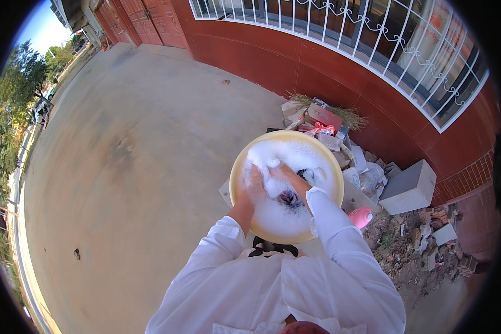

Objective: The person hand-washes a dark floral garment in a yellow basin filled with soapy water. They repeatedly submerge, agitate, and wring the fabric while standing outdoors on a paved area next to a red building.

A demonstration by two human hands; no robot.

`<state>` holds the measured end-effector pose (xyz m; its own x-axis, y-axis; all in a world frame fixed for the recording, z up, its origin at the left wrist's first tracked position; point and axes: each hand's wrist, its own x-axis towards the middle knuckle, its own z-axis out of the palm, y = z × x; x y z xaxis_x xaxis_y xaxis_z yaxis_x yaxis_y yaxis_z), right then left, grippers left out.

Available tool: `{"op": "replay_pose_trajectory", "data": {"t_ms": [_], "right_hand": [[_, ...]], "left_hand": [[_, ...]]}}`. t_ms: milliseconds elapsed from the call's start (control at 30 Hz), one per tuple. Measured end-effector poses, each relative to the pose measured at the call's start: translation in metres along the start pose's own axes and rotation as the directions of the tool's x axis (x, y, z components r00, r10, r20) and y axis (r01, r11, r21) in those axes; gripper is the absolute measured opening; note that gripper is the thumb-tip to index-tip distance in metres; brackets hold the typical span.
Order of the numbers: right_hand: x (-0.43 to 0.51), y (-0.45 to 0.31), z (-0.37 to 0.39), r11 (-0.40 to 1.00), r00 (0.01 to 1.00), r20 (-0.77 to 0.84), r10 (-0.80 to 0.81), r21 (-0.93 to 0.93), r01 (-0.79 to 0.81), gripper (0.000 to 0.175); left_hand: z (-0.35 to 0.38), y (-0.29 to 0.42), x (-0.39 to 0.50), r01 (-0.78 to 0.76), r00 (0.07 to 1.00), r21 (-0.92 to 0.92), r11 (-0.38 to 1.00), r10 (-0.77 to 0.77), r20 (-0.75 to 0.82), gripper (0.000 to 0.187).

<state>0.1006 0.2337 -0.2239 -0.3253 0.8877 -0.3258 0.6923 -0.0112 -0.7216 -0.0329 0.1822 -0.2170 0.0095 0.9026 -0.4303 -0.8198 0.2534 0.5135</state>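
Both of my hands are inside a round yellow plastic basin [339,183] full of white suds [275,221]. My left hand [255,177] is at the left of the basin, its fingers coated in foam. Close beside it, my right hand [280,170] reaches in from the right, with its fingertips sunk in the lather. The foam hides whether either hand grips anything. Dark wet cloth [289,198] shows through the suds below my right hand, and another dark bit [304,173] surfaces right of it.
A pink bottle [360,217] with a white cap stands right of the basin. Behind lie cardboard boxes [323,115], a straw broom [348,117], plastic bags [371,177] and a grey block [408,186] along the red wall [250,54]. Rubble [426,238] covers the ground at right; concrete paving [150,188] extends left.
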Motion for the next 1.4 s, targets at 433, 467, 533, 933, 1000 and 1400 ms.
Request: {"op": "replay_pose_trajectory", "data": {"t_ms": [433,467,533,933,1000,1400], "right_hand": [[-0.055,-0.009,-0.008,0.989,0.977,-0.215,0.001,-0.146,-0.033,0.053],[-0.055,-0.006,-0.007,0.98,0.99,-0.137,0.027,-0.191,-0.053,0.053],[-0.054,-0.002,-0.003,0.997,0.974,-0.214,-0.079,-0.008,0.08,0.05],[-0.046,-0.014,-0.064,0.849,0.996,-0.072,-0.046,-0.528,0.001,0.066],[-0.021,-0.002,-0.073,0.751,0.989,-0.122,-0.082,-0.66,-0.019,0.069],[0.001,0.02,0.032,0.901,0.875,-0.218,-0.432,-0.055,0.431,0.028]], "left_hand": [[-0.007,-0.044,0.029,0.025,0.978,0.411,0.911,-0.108,0.179,0.035],[-0.01,-0.046,0.032,0.023,0.977,0.43,0.902,-0.112,0.181,0.034],[-0.021,-0.049,0.038,0.009,0.976,0.47,0.883,-0.111,0.19,0.034],[0.004,0.013,-0.008,0.15,0.987,0.499,0.854,-0.097,-0.131,0.029],[0.014,0.029,-0.04,0.164,0.975,0.517,0.84,-0.06,-0.213,0.03],[-0.017,-0.017,0.031,0.098,0.995,-0.017,0.995,-0.097,0.01,0.031]]}}
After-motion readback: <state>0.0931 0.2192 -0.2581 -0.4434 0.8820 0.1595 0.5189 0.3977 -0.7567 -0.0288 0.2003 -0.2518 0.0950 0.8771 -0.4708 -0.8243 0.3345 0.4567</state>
